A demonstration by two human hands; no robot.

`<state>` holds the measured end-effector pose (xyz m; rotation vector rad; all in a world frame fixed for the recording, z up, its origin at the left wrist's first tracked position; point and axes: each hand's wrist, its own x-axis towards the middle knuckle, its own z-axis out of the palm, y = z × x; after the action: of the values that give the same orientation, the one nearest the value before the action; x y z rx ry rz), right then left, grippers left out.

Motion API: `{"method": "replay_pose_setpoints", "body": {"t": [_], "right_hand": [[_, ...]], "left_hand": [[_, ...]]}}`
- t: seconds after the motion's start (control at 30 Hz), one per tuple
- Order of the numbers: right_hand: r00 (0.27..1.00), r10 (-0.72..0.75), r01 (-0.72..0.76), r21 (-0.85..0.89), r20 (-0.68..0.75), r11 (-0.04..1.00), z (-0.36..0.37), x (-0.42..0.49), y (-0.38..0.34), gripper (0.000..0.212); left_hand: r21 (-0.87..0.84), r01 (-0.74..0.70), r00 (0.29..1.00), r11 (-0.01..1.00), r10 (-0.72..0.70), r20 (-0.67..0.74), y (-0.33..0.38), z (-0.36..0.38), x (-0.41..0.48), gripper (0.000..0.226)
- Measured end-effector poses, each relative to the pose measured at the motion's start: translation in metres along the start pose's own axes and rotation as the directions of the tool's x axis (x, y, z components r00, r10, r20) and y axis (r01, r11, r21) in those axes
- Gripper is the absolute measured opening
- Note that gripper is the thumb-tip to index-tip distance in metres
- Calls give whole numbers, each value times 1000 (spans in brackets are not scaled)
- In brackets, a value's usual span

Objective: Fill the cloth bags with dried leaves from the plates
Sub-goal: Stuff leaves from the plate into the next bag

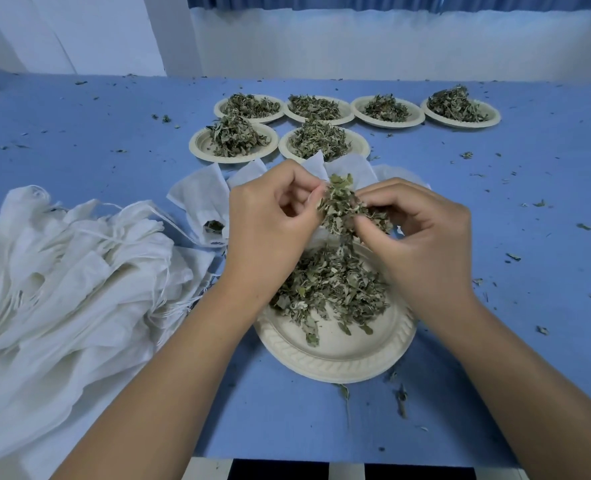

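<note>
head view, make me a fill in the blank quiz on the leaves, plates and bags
The right hand pinches dried leaves above the near ____.
Farther back stand ____ more heaped plates.
The big pile of cloth bags lies on the person's ____ side.
Missing words: plate; six; left.

Light: soft, even, cool — I see a blue cast over the whole table [79, 133].
Shadows: faint, just under the near plate [335, 362] rim.
Blur: right hand [422, 237] and its dried leaves [342, 209] smear slightly.
Edges: wide-angle bowing — my corners stretch.
</note>
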<state>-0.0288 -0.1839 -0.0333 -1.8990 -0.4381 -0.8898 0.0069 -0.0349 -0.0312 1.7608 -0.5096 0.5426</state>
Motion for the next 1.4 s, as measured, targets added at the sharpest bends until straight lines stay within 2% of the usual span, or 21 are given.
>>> {"method": "replay_pose_setpoints", "body": {"t": [0.1, 0.2, 0.27, 0.33, 0.43, 0.5, 0.57, 0.63, 0.77, 0.83, 0.93, 1.0, 1.13, 1.2, 1.3, 1.37, 1.4], "right_hand": [[997, -79, 79, -136, 8, 988, -1, 0, 2, 12], [976, -175, 203, -266, 128, 942, 1, -1, 3, 15], [956, -207, 261, -282, 206, 923, 1, -2, 3, 17], [952, -163, 222, -214, 260, 951, -1, -2, 2, 21], [945, -34, 58, -64, 325, 996, -5, 1, 0, 33], [935, -39, 58, -44, 352, 997, -6, 2, -1, 42], [944, -91, 114, -55, 316, 992, -6, 2, -1, 39], [967, -138, 153, -56, 216, 987, -4, 2, -1, 27], [994, -109, 110, -38, 26, 993, -1, 0, -3, 16], [992, -122, 123, -110, 16, 986, 2, -2, -1, 13], [976, -152, 185, -235, 153, 954, 5, -1, 2, 12], [965, -162, 210, -238, 208, 948, 3, 1, 3, 19], [971, -236, 238, -194, 37, 952, -8, 4, -4, 34], [957, -264, 285, -223, 117, 932, -6, 2, -7, 34], [908, -199, 310, -271, 370, 911, 4, -4, -4, 28], [887, -173, 318, -294, 428, 902, 3, -4, -2, 27], [894, -180, 316, -293, 410, 902, 0, -3, -2, 27]], "left_hand": [[-26, -33, 999, 999, 32, -28, 3, 0, -1, 13], [-45, -19, 1000, 999, 19, -15, 5, 1, -2, 12], [-46, -5, 1000, 999, 5, -2, 5, 1, -2, 12], [-42, -1, 1000, 999, 0, -12, 4, 0, -1, 14], [-16, -7, 1000, 1000, 6, -30, 3, 0, -1, 13], [9, -13, 999, 1000, 14, -30, 1, 0, -2, 10], [4, -13, 1000, 1000, 13, -19, 0, 1, -2, 9], [-2, -11, 1000, 1000, 11, -8, 0, 1, -1, 9], [-31, -28, 999, 999, 28, 32, 2, 2, -2, 12], [-51, -63, 997, 997, 65, 47, 3, 3, -4, 13], [-52, -94, 993, 994, 97, 62, 5, 5, -6, 13], [-44, -85, 995, 995, 87, 52, 5, 5, -6, 11], [-73, -24, 998, 997, 20, -55, 4, 0, 0, 18], [-96, -32, 998, 995, 27, -48, 5, 0, -1, 21], [-111, -63, 998, 992, 66, 16, 8, 0, -3, 22], [-98, -68, 997, 993, 71, 27, 7, -1, -2, 22], [-93, -60, 998, 994, 62, 20, 6, -1, -1, 20]]}}
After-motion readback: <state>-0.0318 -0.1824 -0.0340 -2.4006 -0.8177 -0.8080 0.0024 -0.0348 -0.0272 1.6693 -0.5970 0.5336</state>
